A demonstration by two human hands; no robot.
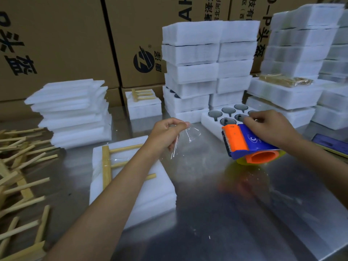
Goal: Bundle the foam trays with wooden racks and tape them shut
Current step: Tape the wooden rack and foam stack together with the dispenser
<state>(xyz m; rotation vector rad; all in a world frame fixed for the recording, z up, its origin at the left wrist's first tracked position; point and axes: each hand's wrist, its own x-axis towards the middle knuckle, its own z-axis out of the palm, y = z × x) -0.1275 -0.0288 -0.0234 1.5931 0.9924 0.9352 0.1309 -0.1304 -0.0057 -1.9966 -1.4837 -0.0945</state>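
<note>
My left hand point(168, 131) pinched a strip of clear tape point(185, 140) at mid-frame while my right hand point(270, 127) curled over the tape dispenser point(248, 146) at center right, and the foam tray point(150, 187) bearing a wooden rack point(107, 166) lay lower left of center.

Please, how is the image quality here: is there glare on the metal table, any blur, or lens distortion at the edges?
Head view: the metal table gives soft glare and mirrors the tape dispenser as an orange smear; wide-angle distortion bends the cartons and foam stacks at the edges; the wooden racks at far left look soft; the clear tape held by the left hand shows only by its highlights.
</note>
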